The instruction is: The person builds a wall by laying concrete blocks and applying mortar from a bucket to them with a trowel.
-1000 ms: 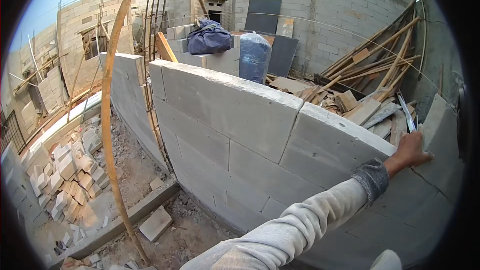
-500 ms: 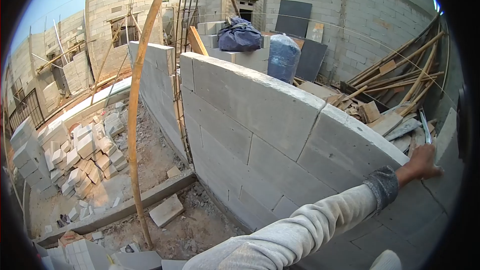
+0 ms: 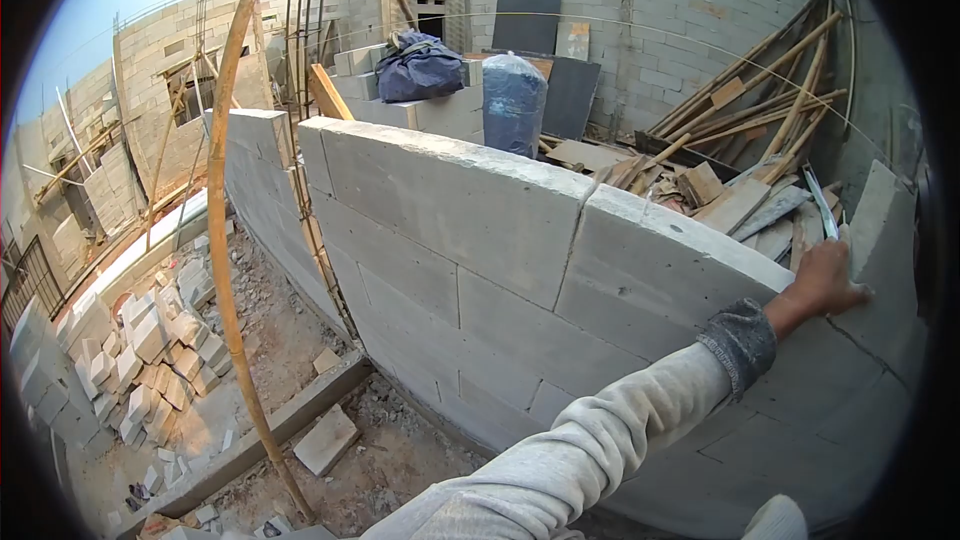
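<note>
My left hand (image 3: 825,280) reaches across to the right, at the top of the pale block wall (image 3: 470,225). Its fingers are closed, and the thumb sticks out toward the right. From the fingers rises a thin, shiny, metal-looking strip (image 3: 822,202); its lower end is hidden, so its kind does not show. Beside the hand, a crack-like joint runs down the wall below an upright block (image 3: 880,225). A grey sleeve with a dark cuff covers the arm. My right hand is out of sight; a bit of pale cloth (image 3: 777,520) shows at the bottom edge.
A bamboo pole (image 3: 222,190) leans upright on the left, before a heap of broken blocks (image 3: 160,350). Behind the wall lie bamboo poles and boards (image 3: 760,125), a blue filled bag (image 3: 513,105) and a dark cloth bundle (image 3: 420,68). A thin string crosses above.
My view has turned slightly right and down, so the scene has shifted left and up. My left hand stays by the wall top with the strip at its fingers.
</note>
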### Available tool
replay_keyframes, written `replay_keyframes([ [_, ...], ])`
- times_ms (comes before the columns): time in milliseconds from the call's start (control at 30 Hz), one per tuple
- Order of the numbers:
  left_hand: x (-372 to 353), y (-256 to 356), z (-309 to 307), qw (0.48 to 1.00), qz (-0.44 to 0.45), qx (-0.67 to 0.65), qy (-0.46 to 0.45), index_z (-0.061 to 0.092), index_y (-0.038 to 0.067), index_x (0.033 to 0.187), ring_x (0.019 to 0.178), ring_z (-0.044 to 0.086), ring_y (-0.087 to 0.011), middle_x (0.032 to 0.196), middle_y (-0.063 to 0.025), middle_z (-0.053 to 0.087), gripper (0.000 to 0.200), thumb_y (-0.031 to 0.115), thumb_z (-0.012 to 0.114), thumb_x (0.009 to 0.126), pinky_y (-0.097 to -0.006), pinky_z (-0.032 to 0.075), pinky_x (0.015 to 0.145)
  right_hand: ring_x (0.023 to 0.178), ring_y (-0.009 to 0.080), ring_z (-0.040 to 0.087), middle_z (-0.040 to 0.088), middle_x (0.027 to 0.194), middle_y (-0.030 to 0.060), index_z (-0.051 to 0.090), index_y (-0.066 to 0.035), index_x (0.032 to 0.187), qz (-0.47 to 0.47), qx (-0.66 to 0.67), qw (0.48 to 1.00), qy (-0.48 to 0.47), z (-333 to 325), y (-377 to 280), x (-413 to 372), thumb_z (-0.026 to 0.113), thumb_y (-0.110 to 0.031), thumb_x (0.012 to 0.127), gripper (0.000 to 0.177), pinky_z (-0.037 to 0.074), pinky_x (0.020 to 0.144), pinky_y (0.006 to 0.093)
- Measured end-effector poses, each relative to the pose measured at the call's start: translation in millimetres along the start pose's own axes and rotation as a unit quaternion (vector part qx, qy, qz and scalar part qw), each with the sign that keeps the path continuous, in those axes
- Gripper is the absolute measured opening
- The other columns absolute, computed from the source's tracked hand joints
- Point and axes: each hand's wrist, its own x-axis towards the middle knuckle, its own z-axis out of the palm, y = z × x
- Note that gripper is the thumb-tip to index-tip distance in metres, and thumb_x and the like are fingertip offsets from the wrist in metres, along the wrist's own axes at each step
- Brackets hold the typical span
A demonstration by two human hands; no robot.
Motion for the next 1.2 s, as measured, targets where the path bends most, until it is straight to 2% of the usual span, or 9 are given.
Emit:
replay_keyframes([
  [67,-1,12,-14,0.998,-0.010,0.015,-0.058,0.060,-0.016,0.107,0.102,0.065,-0.0424,0.101,-0.0292,0.067,0.080,0.049,0.082,0.066,-0.0511,0.029,0.113,0.060,0.0084,0.048,0.058,0.074,0.0000,0.066,-0.002,0.126,0.031,-0.019,0.999,0.002,-6,7,-2,0.060,-0.021,0.093,0.038,0.039,0.053,0.0237],
  [133,3,11,-13,0.997,0.032,0.058,-0.050,0.056,-0.011,0.113,0.097,0.068,-0.0406,0.100,-0.0275,0.068,0.082,0.054,0.080,0.070,-0.0453,0.051,0.088,0.068,0.0142,0.062,0.064,0.083,0.0095,0.061,0.004,0.126,0.023,-0.100,0.992,0.068,-13,31,0,0.062,-0.033,0.092,0.050,0.051,0.059,0.0323],
  [233,3,21,-20,0.993,0.012,0.044,-0.105,0.062,-0.012,0.109,0.092,0.069,-0.0390,0.096,-0.0272,0.069,0.081,0.057,0.078,0.071,-0.0438,0.052,0.087,0.054,0.0100,0.057,0.060,0.072,0.0056,0.060,0.000,0.132,-0.006,-0.146,0.985,0.090,-21,45,-5,0.056,-0.031,0.097,0.047,0.048,0.045,0.0279],
  [300,7,17,-14,0.992,0.012,0.073,-0.104,0.061,-0.009,0.112,0.095,0.068,-0.0390,0.097,-0.0260,0.069,0.081,0.060,0.077,0.071,-0.0464,0.050,0.088,0.069,0.0188,0.064,0.069,0.080,0.0089,0.066,-0.002,0.125,0.094,-0.169,0.970,0.150,-16,-9,-23,0.066,-0.026,0.089,0.043,0.053,0.064,0.0334],
  [367,9,12,-10,0.992,0.013,0.063,-0.110,0.060,-0.012,0.112,0.096,0.068,-0.0403,0.102,-0.0281,0.068,0.084,0.060,0.077,0.071,-0.0460,0.050,0.088,0.062,0.0162,0.060,0.067,0.076,0.0070,0.067,-0.005,0.125,0.073,-0.146,0.969,0.185,-12,-22,-30,0.059,-0.021,0.094,0.036,0.051,0.058,0.0322],
  [700,6,16,-13,0.992,0.012,0.072,-0.099,0.065,-0.012,0.101,0.091,0.069,-0.0413,0.095,-0.0287,0.069,0.080,0.061,0.076,0.071,-0.0472,0.050,0.087,0.056,0.0164,0.060,0.065,0.068,0.0069,0.075,-0.005,0.100,0.142,-0.199,0.970,0.015,-8,-45,-14,0.061,-0.029,0.091,0.030,0.049,0.050,0.0319],
  [833,5,16,-14,0.993,0.021,0.066,-0.100,0.065,-0.012,0.102,0.091,0.069,-0.0425,0.096,-0.0296,0.069,0.080,0.061,0.075,0.072,-0.0503,0.049,0.088,0.057,0.0168,0.061,0.066,0.070,0.0060,0.074,-0.003,0.102,0.000,-0.214,0.971,0.108,-23,-11,-8,0.060,-0.027,0.093,0.029,0.051,0.054,0.0337],
  [1133,2,18,-18,0.992,0.041,0.085,-0.087,0.061,-0.017,0.111,0.089,0.070,-0.0436,0.092,-0.0305,0.069,0.085,0.059,0.073,0.075,-0.0537,0.048,0.088,0.050,0.0125,0.054,0.056,0.066,0.0063,0.063,-0.007,0.131,0.234,-0.243,0.896,0.289,3,18,-11,0.058,-0.029,0.097,0.041,0.045,0.041,0.0285],
  [1200,2,17,-15,0.991,0.041,0.093,-0.083,0.059,-0.018,0.114,0.090,0.070,-0.0433,0.095,-0.0311,0.069,0.087,0.058,0.073,0.076,-0.0534,0.048,0.088,0.050,0.0142,0.056,0.058,0.066,0.0092,0.065,-0.008,0.128,0.288,-0.241,0.901,0.216,8,29,-11,0.060,-0.028,0.096,0.039,0.047,0.042,0.0291],
])
